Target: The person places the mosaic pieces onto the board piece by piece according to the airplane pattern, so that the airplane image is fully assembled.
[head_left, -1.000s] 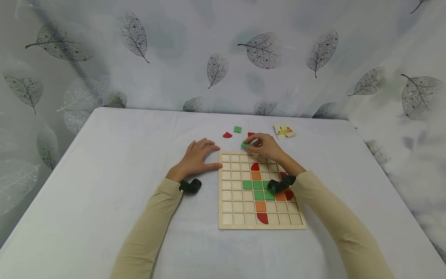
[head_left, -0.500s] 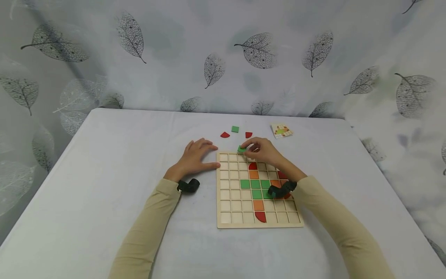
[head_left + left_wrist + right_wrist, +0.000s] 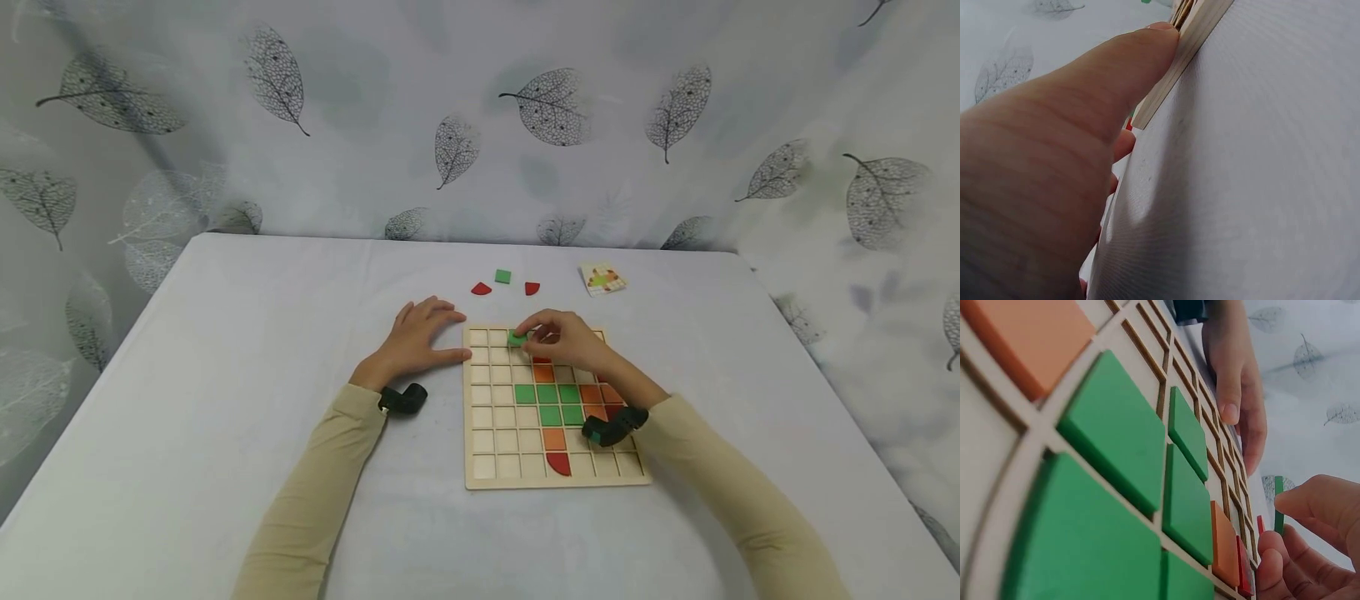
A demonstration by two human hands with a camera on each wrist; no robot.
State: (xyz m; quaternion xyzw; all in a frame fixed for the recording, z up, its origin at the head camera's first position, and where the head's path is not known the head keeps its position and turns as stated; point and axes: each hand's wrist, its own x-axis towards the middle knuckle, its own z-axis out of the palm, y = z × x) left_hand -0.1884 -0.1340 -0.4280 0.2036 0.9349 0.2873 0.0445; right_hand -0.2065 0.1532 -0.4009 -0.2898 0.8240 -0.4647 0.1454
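A wooden grid board point(image 3: 483, 418) lies on the white table, holding green squares point(image 3: 548, 415), orange squares point(image 3: 553, 439) and red quarter-round pieces point(image 3: 558, 463) in some of its cells. My right hand point(image 3: 567, 340) pinches a green square tile point(image 3: 517, 338) between thumb and fingers, over the far row of the board. In the right wrist view that tile point(image 3: 1279, 506) stands nearly edge-on. My left hand point(image 3: 412, 340) rests at the board's left side, fingers spread. Its thumb point(image 3: 1129, 62) touches the wooden edge. The right forearm covers part of the board's right side.
Beyond the board lie a loose green square point(image 3: 503, 277), a red piece point(image 3: 482, 289) and another red piece point(image 3: 532, 288). A small pattern card point(image 3: 602, 279) sits at the back right. A leaf-print cloth point(image 3: 337, 167) hangs behind the table.
My right hand has brought the green tile from behind the board toward me, over its far row. The left hand has stayed at the board's edge; the head view has shifted slightly.
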